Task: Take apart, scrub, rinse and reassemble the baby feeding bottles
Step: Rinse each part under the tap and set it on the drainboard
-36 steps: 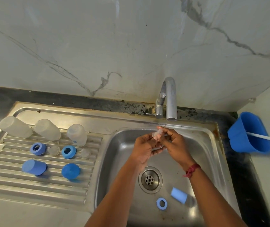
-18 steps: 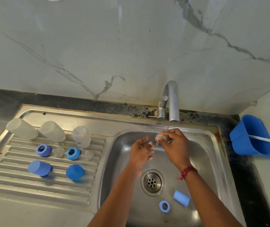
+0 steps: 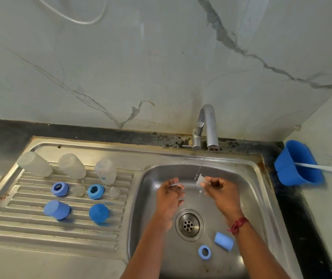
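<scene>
My right hand [image 3: 219, 192] pinches a clear teat [image 3: 200, 179] under the thin stream from the tap [image 3: 208, 125]. My left hand [image 3: 170, 196] hovers just left of it over the sink basin [image 3: 249, 198], fingers loosely curled, with nothing plainly in it. A blue ring [image 3: 204, 252] and a blue cap [image 3: 224, 241] lie on the basin floor near the drain [image 3: 188, 224]. On the drainboard [image 3: 20, 224] stand three clear bottles [image 3: 71, 166] upside down, two blue rings [image 3: 60, 189], two clear teats [image 3: 78, 190] and two blue caps [image 3: 57, 209].
A blue tub [image 3: 298, 164] with a white brush handle [image 3: 322, 168] sticking out sits on the dark counter at the right. A marble wall rises right behind the tap. Water is running.
My hands have drawn apart: the left one moved left off the teat, and the right one keeps holding it under the stream. The view has tilted up a little.
</scene>
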`<act>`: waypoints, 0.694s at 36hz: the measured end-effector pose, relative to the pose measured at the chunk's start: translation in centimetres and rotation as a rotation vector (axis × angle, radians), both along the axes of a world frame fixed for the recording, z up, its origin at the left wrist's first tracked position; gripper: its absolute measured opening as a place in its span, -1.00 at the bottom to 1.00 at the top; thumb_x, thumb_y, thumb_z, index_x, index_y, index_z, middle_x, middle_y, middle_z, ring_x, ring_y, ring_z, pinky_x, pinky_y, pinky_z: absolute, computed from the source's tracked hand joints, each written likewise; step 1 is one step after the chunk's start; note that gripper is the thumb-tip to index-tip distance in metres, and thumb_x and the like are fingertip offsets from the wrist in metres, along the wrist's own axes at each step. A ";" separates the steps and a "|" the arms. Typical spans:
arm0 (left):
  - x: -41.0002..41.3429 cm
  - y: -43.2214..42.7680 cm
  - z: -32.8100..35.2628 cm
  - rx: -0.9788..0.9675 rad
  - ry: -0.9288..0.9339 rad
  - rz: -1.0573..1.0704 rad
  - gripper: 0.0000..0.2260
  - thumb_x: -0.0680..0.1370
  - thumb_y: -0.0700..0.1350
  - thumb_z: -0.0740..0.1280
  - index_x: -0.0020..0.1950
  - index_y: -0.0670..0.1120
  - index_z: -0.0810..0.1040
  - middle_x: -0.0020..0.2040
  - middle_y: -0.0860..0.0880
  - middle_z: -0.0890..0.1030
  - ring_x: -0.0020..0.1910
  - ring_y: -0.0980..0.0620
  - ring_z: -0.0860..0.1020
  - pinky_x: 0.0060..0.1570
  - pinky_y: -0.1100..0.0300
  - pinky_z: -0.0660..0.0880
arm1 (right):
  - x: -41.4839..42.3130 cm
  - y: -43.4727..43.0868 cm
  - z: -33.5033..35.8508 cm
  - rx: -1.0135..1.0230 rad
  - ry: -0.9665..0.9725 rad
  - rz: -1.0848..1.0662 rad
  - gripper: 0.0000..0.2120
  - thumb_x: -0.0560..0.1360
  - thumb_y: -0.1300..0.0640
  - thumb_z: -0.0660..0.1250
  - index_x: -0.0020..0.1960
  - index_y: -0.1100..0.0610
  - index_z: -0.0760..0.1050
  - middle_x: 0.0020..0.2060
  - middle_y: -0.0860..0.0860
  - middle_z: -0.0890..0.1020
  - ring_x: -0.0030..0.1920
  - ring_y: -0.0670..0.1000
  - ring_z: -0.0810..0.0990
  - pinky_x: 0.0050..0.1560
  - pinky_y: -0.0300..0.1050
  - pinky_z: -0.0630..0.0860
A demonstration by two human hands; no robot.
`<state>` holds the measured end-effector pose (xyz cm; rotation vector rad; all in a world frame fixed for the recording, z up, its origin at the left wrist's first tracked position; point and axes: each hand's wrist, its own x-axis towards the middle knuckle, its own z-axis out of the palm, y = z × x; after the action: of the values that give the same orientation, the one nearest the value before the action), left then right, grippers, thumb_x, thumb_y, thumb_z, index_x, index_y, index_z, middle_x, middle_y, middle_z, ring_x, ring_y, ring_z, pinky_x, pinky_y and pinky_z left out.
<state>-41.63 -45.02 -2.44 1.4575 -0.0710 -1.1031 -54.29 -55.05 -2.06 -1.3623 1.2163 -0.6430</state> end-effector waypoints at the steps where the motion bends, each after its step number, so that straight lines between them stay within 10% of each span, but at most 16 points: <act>1: -0.2 0.3 0.1 0.002 -0.004 -0.012 -0.76 0.58 -0.31 0.29 0.21 -0.10 0.52 -0.04 -0.08 0.64 -0.14 0.02 0.59 -0.16 0.18 0.52 | -0.3 0.4 -0.1 0.028 -0.011 -0.019 -0.84 0.39 0.27 0.54 -0.12 0.06 0.65 -0.23 -0.02 0.72 -0.22 -0.08 0.66 -0.21 -0.32 0.58; 12: -2.8 4.7 1.5 0.010 -0.042 -0.056 -0.76 0.53 -0.36 0.36 0.09 -0.05 0.57 -0.06 -0.06 0.66 -0.14 0.04 0.63 -0.14 0.16 0.54 | -1.9 5.9 -0.2 0.206 -0.181 -0.090 -0.91 0.43 0.35 0.48 -0.09 0.25 0.61 -0.26 0.16 0.70 -0.23 0.08 0.68 -0.06 0.00 0.63; 20: -3.0 8.5 3.1 0.050 -0.107 -0.021 -0.80 0.57 -0.27 0.35 0.14 -0.04 0.56 0.05 -0.09 0.66 -0.06 0.03 0.62 -0.16 0.20 0.52 | -1.7 8.2 0.9 0.075 -0.049 0.023 -0.98 0.48 0.26 0.46 -0.10 0.20 0.66 -0.29 0.17 0.70 -0.37 -0.03 0.60 -0.37 -0.25 0.57; 25: -2.0 10.5 4.0 0.019 -0.124 0.053 -0.84 0.56 -0.23 0.37 0.08 -0.01 0.61 -0.05 -0.04 0.68 -0.09 0.03 0.62 -0.13 0.13 0.50 | -0.1 9.4 1.1 0.076 -0.039 0.054 -0.92 0.43 0.21 0.52 -0.10 0.08 0.68 -0.21 0.05 0.72 -0.20 0.06 0.70 -0.20 -0.14 0.64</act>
<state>-43.67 -34.55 1.59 1.5351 -0.1087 -0.9722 -54.36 -45.62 -0.91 -1.3091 1.1581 -0.5770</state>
